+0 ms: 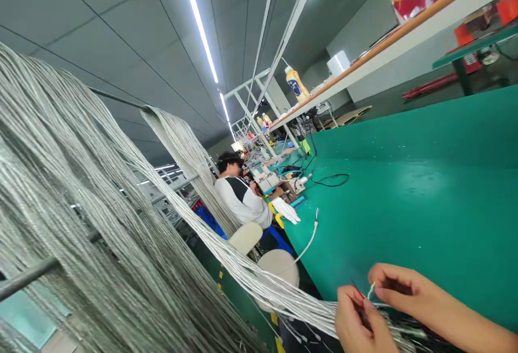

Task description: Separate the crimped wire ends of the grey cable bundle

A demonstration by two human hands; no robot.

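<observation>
At the lower right, my left hand (358, 318) pinches thin wires; a red wire (358, 291) with a dark tip shows between its fingers. Just right of it, my right hand (399, 285) has thumb and forefinger closed on a short pale twisted wire (371, 290). A thick bundle of white cables (243, 272) runs down from the left to my left hand. Stripped cable ends lie under my hands, partly hidden by them. One loose white cable (311, 242) with a bared end lies on the green table edge.
Hanging cables (81, 180) fill the left side on metal rails. The green table (388, 223) spreads to the right, with a black cord (335, 179) on it. Further along sit a white glove (286, 210), small machines and a seated co-worker (243, 202). A shelf edge (388, 40) runs above.
</observation>
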